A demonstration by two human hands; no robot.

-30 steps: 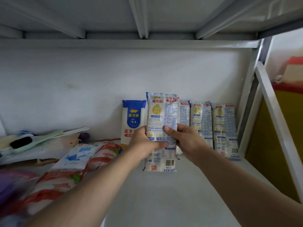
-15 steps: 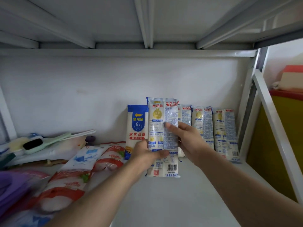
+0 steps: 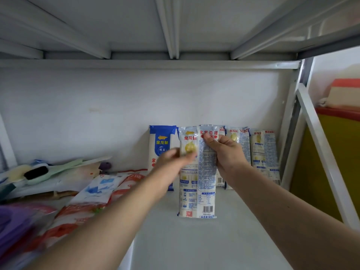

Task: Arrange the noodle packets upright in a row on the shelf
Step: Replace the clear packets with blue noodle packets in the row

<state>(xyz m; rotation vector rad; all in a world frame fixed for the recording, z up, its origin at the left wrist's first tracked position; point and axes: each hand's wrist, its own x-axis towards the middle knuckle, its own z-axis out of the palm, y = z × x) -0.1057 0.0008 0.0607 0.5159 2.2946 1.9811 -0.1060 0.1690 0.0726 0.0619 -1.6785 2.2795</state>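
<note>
Noodle packet (image 3: pixel 196 191) is held upright, bottom edge on the shelf (image 3: pixel 194 246), in front of the row at the back wall. It is pinched near the top by the right hand (image 3: pixel 228 154), fingers closed on its upper right part. Left hand (image 3: pixel 173 158) is blurred at the packet's left edge; whether it is gripped cannot be told. Blue-topped packet (image 3: pixel 161 145) is stood just left behind it; two more upright packets (image 3: pixel 239 147) (image 3: pixel 265 152) are seen to the right. Red-white bags (image 3: pixel 83 207) are lain flat at left, near a brush (image 3: pixel 37 172).
</note>
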